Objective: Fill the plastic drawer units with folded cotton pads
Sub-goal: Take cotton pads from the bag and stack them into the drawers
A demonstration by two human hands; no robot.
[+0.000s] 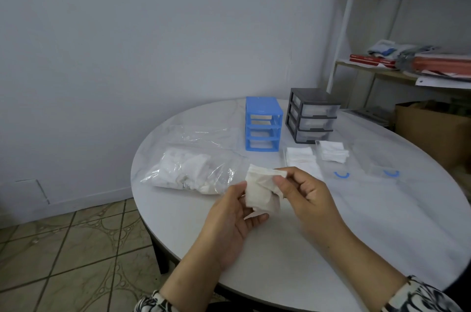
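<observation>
A round white table (356,222) was set up close to a pale wall, with patterned beige floor tiles (63,248) to the left and a white shelf rack (349,31) piled with red folders at the back right, plus a cardboard box (433,128) beside it. No readable writing was spotted anywhere, only blue curved marks on two clear drawers (362,166) laid out near the table's right edge. Toward the far edge, a blue drawer unit (263,124) was seen with its slots emptied, and a grey drawer unit (312,114) just to its right had all three clear drawers in. Folded cotton pads (302,156) were stacked in front of the grey one. A clear plastic bag (193,171) stuffed with white pads was lying by the left edge. One crumpled cotton pad (262,192) was being pinched above the table between the left hand (229,220) and the right hand (308,197), fingers curled on it.
</observation>
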